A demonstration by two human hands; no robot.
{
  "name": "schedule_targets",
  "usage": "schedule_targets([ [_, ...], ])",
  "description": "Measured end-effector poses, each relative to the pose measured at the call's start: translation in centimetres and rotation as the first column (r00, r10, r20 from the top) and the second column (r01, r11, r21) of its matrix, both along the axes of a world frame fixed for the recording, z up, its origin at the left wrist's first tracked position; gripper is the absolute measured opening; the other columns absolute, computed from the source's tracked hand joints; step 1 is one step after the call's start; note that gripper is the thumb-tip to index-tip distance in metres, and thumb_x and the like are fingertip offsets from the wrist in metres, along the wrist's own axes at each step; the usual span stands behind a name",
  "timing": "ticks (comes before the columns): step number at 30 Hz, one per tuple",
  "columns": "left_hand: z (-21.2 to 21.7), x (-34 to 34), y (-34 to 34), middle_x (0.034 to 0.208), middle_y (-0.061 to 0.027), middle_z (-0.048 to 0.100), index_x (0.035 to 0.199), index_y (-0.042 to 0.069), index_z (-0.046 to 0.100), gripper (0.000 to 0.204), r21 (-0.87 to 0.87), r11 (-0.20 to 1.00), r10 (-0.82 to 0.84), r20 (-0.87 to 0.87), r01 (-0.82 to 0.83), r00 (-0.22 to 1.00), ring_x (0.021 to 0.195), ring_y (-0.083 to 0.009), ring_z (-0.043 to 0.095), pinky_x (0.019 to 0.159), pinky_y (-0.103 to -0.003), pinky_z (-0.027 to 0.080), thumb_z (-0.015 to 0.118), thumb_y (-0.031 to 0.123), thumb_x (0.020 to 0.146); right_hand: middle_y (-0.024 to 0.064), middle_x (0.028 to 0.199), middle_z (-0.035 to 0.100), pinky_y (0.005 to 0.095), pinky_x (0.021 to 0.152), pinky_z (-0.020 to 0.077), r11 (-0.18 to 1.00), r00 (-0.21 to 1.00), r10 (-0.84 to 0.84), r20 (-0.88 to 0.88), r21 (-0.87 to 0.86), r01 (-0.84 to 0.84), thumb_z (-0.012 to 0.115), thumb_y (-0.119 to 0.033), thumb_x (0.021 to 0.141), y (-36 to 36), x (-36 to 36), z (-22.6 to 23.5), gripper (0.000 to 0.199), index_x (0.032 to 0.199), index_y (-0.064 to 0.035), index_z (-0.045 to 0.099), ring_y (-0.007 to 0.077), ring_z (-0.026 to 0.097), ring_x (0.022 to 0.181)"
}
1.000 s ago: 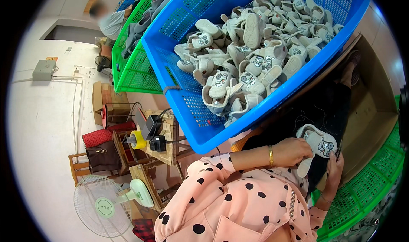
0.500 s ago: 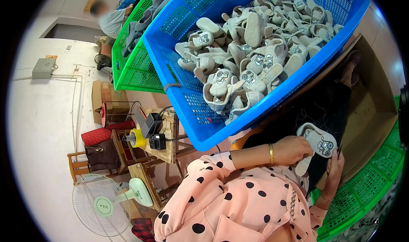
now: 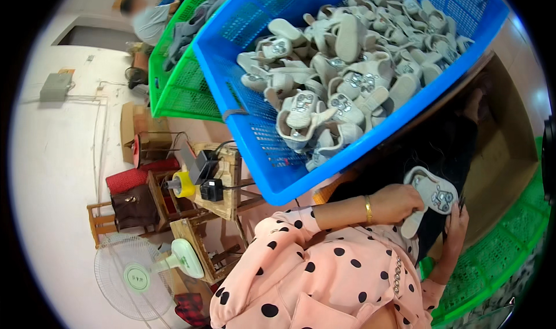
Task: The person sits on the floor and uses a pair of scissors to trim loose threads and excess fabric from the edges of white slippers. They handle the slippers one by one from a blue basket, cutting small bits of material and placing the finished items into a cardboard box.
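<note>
Left hand (image 3: 399, 204) pinched shut on the near edge of a grey shoe (image 3: 430, 190), which sits over the dark trousers (image 3: 399, 171), strap end hanging toward the pink blouse (image 3: 341, 265). Right hand (image 3: 456, 222) has fingers against the shoe's toe; can't tell how firmly it grips. Blue basket (image 3: 246, 149) of similar shoes stands just beyond.
</note>
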State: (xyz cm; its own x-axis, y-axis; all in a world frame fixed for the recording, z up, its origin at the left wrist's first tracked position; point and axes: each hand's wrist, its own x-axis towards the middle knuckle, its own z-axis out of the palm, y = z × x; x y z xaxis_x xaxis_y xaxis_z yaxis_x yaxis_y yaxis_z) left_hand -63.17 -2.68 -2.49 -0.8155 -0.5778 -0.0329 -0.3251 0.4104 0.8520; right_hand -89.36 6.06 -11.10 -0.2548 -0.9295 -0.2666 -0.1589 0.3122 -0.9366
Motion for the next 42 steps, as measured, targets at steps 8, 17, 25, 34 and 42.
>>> schedule_targets([
  [8,1.3,0.7,-0.6,0.095,-0.0106,0.067,0.098,0.004,0.069,0.027,-0.052,0.967,0.247,-0.020,-0.248,0.969,0.090,-0.0300,0.062,0.079,-0.038,0.051,0.058,-0.004,0.076,-0.0031,0.076,0.050,0.0235,0.064,0.0393,0.998,0.995,0.040,-0.087,0.049,-0.036,0.058,-0.016,0.095,-2.5,1.8,6.7,0.019,0.094,0.0034,0.058,0.0050,0.042,0.074],
  [17,0.7,0.5,0.1,0.094,-0.0108,0.067,0.104,0.006,0.069,0.022,0.014,0.938,0.343,0.095,-0.346,0.935,0.089,-0.0286,0.060,0.078,-0.036,0.049,0.059,0.003,0.085,0.0006,0.069,0.047,0.0246,0.060,0.0374,0.998,0.996,0.008,-0.087,0.059,-0.003,0.059,-0.020,0.094,-2.1,2.9,7.6,0.024,0.092,0.0034,0.057,0.0056,0.039,0.069],
  [25,0.6,0.3,0.6,0.098,-0.0131,0.066,0.116,-0.001,0.062,0.034,0.002,0.960,0.274,0.202,-0.280,0.940,0.095,-0.0315,0.057,0.084,-0.038,0.046,0.061,0.014,0.086,0.0108,0.069,0.053,0.0273,0.060,0.0424,0.988,0.970,0.120,-0.213,0.124,-0.095,0.065,-0.022,0.089,-2.3,3.5,9.4,0.028,0.100,0.0032,0.060,0.0110,0.043,0.064],
  [34,-0.8,-0.4,0.9,0.109,-0.0060,0.058,0.125,-0.008,0.054,0.037,0.905,0.325,0.438,0.112,-0.273,0.892,0.103,-0.0110,0.056,0.093,-0.025,0.045,0.060,0.010,0.093,0.0199,0.079,0.063,0.0334,0.063,0.0504,0.961,0.906,0.276,-0.321,0.109,-0.254,0.067,-0.019,0.088,-1.6,3.5,9.6,0.032,0.114,-0.0018,0.057,0.0330,0.063,0.067],
  [42,0.8,-1.0,1.7,0.084,-0.0024,0.063,0.119,0.001,0.058,0.029,0.996,0.086,0.471,-0.052,0.013,0.881,0.065,-0.0049,0.057,0.058,-0.018,0.046,0.062,0.008,0.092,0.0172,0.092,0.066,0.0302,0.071,0.0511,0.976,0.962,0.218,-0.162,0.015,-0.218,0.062,-0.021,0.093,0.5,4.4,8.2,0.037,0.122,-0.0002,0.054,0.0245,0.065,0.076],
])
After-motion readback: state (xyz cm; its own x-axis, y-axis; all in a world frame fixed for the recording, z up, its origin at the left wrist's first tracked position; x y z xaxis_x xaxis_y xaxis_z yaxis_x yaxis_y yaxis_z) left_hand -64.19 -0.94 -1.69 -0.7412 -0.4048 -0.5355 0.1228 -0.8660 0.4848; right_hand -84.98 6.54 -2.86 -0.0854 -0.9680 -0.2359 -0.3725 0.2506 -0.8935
